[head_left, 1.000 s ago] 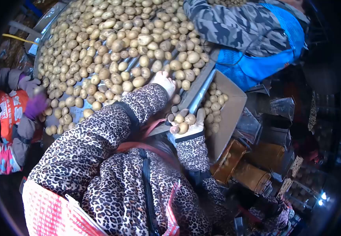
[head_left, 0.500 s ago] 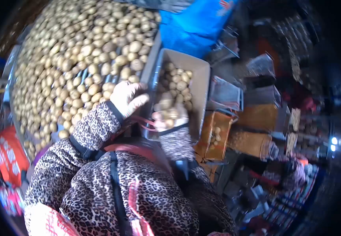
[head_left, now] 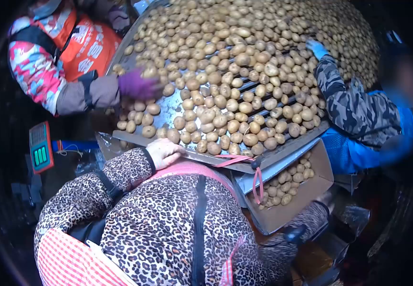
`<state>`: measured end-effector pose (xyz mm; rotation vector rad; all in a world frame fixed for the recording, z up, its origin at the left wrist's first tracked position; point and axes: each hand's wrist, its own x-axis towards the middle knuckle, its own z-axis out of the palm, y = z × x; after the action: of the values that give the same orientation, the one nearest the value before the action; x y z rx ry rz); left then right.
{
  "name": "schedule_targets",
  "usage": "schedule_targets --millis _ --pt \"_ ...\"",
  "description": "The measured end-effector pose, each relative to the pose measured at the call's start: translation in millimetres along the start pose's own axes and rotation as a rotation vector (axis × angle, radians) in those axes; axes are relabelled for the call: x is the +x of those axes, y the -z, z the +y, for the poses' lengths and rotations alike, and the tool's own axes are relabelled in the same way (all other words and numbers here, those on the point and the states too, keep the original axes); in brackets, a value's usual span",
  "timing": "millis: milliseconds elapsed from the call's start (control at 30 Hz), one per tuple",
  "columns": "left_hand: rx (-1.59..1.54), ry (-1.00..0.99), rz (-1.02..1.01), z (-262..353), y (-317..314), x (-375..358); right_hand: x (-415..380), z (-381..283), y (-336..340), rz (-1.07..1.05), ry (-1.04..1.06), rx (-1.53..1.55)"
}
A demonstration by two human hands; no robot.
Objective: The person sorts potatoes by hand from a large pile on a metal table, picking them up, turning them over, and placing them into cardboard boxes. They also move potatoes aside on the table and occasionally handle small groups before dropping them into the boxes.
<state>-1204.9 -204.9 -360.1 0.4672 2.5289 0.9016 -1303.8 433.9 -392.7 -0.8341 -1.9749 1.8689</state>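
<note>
Potatoes (head_left: pixel 232 126) cover a large sorting table (head_left: pixel 194 156) with a metal rim. At the rim nearest my body is my left hand (head_left: pixel 165 152), its fingers curled together and its palm hidden. My right hand (head_left: pixel 324 201) is a blur beside the outer wall of a cardboard box (head_left: pixel 304 202) at the lower right; its fingers cannot be made out. Inside that box lie several potatoes (head_left: pixel 282 187). A pink strap (head_left: pixel 258 186) hangs from the table's corner, over the box's near side.
Across the left corner, a co-worker's purple-gloved hand (head_left: pixel 139 84) is over the potatoes. Another co-worker's blue-gloved hand (head_left: pixel 317 48) reaches in from the right. A digital scale (head_left: pixel 41 147) stands at the left, and an open box (head_left: pixel 313 261) is at the lower right.
The view has swung, bringing both co-workers into sight. My right hand, earlier over the box with potatoes, is now beyond its outer wall. My left hand has gone from spread over the potatoes to curled at the rim.
</note>
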Motion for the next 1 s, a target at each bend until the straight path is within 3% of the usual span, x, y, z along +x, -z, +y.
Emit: schedule_targets --millis 33,133,167,233,300,367,433,467,500,567,633,667,700,767,833,867,900,967,1000 --pt "0.062 0.012 0.025 -2 1 -8 -9 3 -39 -0.157 0.054 -0.044" --pt "0.232 -0.253 0.22 1 1 -3 -73 5 -177 -0.7 0.257 -0.282" --pt "0.307 -0.372 0.263 2 3 13 -108 1 -226 -0.861 0.418 -0.477" --pt "0.384 -0.43 0.263 -15 -9 35 -166 -5 -301 -1.059 0.806 -0.827" --pt "0.453 -0.341 0.244 -46 -16 48 -215 -24 -355 -1.093 0.941 -1.414" --pt "0.584 -0.083 0.277 -49 -3 41 -241 -5 -387 -1.007 0.949 -1.398" --pt "0.59 0.071 0.32 -60 15 21 -261 18 -421 -0.929 1.223 -1.271" --pt "0.568 0.147 0.377 -72 11 11 -273 6 -441 -1.127 1.136 -1.229" --pt "0.55 0.221 0.435 -84 10 2 -275 25 -451 -1.295 1.182 -1.027" --pt "0.588 0.242 0.555 -92 13 -29 -287 39 -439 -1.46 1.063 -0.726" --pt "0.496 0.268 0.612 -73 21 -69 -284 -11 -394 -1.456 1.174 -0.736" --pt "0.487 0.263 0.575 -69 15 -82 -270 -23 -376 -1.488 1.042 -0.942" --pt "0.473 0.264 0.537 -64 7 -91 -258 -28 -353 -1.374 0.909 -1.014" --pt "0.319 0.166 0.272 -52 5 -85 -239 -40 -321 -1.311 0.714 -1.346" --pt "0.407 -0.092 0.26 -46 0 -76 -239 -37 -320 -1.416 0.654 -1.523" --pt "0.442 -0.061 0.219 -48 -1 -64 -245 -28 -336 -1.406 0.436 -1.585" --pt "0.475 -0.023 0.181 -52 -1 -55 -256 -30 -347 -1.308 0.493 -1.566" --pt "0.391 0.001 0.311 -61 7 -42 -266 -43 -380 -1.371 0.318 -1.557" --pt "0.421 0.081 0.35 -66 11 -38 -263 -30 -385 -1.374 0.49 -1.461"
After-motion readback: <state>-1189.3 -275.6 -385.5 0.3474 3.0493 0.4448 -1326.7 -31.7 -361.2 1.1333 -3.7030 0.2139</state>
